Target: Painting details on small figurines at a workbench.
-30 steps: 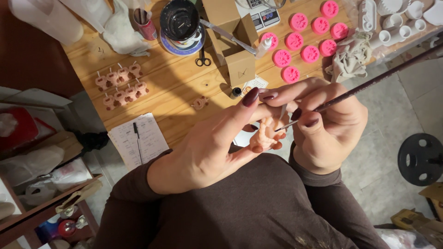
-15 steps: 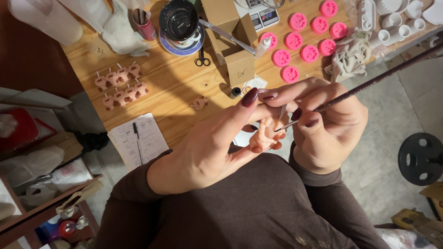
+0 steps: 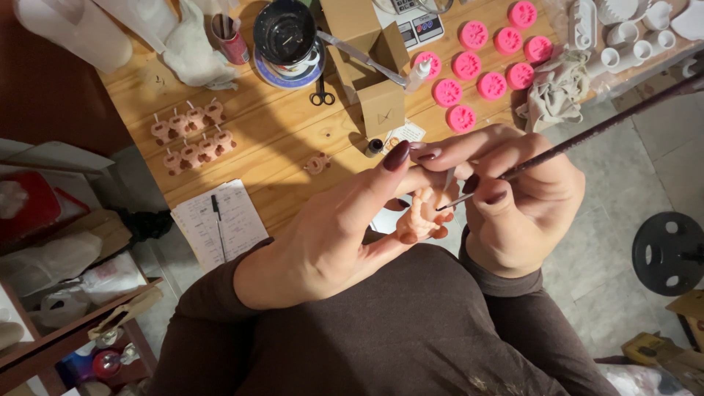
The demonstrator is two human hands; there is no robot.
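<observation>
Over a wooden table, the left hand pinched a small peach figurine at center while the right hand, at three o'clock, gripped a thin brush, apparently mid-painting; steady, fine strokes seemed needed next.

Seven round pink moulds on the bench, spread right of the cardboard box. About eight small peach figures with wicks in two rows left of that box; one more loose figure below it, and one figure held further below. One pair of black scissors just left of the box. One black cup on one plate beside it. One small dark bottle under the box. One sheet of paper with one pen. One long brush. Two hands: left, right.
</observation>
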